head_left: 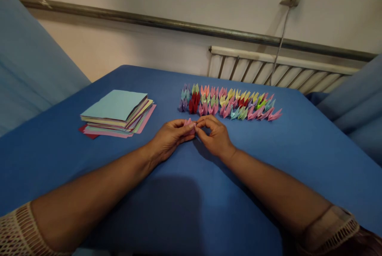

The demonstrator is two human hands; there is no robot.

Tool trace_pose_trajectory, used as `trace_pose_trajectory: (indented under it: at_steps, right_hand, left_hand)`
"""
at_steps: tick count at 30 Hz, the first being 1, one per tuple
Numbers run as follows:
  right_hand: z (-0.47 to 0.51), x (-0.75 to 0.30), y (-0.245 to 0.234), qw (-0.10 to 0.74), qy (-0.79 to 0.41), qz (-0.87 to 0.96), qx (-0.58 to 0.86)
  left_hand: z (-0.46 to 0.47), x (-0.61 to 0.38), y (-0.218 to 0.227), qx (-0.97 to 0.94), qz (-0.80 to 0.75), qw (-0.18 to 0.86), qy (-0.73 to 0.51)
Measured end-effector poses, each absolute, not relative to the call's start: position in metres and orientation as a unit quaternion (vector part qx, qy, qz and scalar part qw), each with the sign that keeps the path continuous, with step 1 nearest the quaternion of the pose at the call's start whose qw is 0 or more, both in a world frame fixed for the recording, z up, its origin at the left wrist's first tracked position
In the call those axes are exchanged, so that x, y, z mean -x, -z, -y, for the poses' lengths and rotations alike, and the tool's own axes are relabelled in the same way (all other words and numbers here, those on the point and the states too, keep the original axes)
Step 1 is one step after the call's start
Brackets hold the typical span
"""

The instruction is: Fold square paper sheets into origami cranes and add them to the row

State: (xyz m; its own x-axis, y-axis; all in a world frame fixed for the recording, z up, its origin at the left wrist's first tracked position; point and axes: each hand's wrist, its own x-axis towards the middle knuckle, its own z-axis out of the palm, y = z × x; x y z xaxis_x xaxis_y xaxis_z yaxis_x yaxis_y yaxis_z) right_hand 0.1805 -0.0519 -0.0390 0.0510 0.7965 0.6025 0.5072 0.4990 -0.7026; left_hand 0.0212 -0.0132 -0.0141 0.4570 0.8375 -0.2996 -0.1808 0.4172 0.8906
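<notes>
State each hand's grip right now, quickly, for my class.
Left hand: closed, holding pink folded paper.
Right hand: closed, pinching that pink folded paper.

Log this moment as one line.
left hand: holding pink folded paper | right hand: pinching its edge | paper stack: left side, blue table | folded-paper rows: beyond right hand

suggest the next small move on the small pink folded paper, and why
Perhaps the right hand should press a fold of the small pink folded paper while the left hand steadies it: both hands pinch it, apart from the rows of multicoloured folded-paper figures.
</notes>
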Motion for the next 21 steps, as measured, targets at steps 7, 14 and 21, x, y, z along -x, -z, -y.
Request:
trace_pose_trajectory:
  at_steps: [7,14,21]
  right_hand:
    - [0.0525,-0.1816,0.0402,0.525,-0.140,0.683,0.488]
    - [0.0542,-0.1802,0.0393,0.517,-0.150,0.691,0.481]
    - [0.0561,-0.1813,0.0373,0.514,-0.117,0.709,0.468]
  left_hand:
    - [0.0143,-0.0209,0.0128,-0.427,-0.393,0.744,-0.330]
    - [0.0129,-0.0202,0.0170,-0.443,-0.385,0.735,-0.338]
    - [0.0155,-0.0225,0.0146,-0.444,-0.377,0.735,-0.348]
